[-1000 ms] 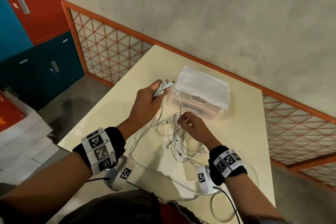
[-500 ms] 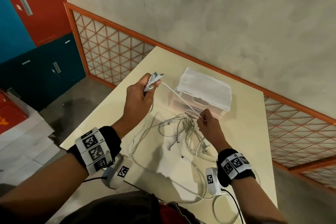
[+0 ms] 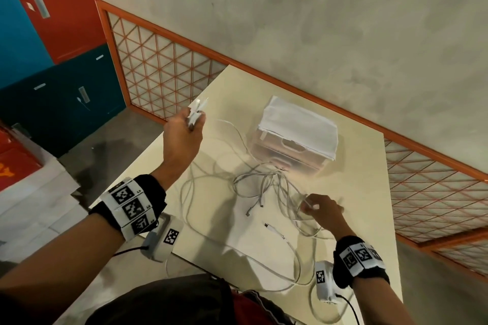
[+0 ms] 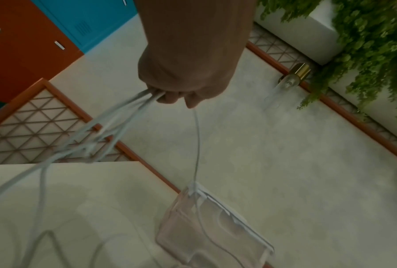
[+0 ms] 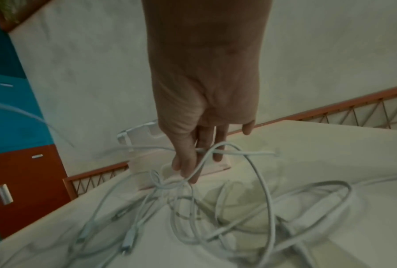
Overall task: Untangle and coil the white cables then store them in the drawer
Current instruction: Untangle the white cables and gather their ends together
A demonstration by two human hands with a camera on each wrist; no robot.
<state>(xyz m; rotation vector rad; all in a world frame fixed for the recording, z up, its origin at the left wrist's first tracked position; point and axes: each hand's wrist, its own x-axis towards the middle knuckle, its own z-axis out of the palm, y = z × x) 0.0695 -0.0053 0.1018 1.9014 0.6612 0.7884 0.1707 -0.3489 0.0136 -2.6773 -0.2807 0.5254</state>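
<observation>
Both hands in the cable mess, drawer box shut behind it.

Left hand [image 3: 184, 137] is up in the air off the table's [image 3: 351, 232] left edge, fist closed round a bunch of white plug ends [image 3: 196, 111], and several strands sag from it down to the tabletop. Right hand [image 3: 323, 210] is low over the table, thumb and fingers pinching a strand of the cables [image 3: 266, 187], which lie in a loose tangle just in front of the clear drawer box [image 3: 297, 137]. One strand runs right up against the box front. A couple of loose plugs lie on the table near the tangle. Box sits toward the wall [image 3: 317, 21], white cloth over its top.
</observation>
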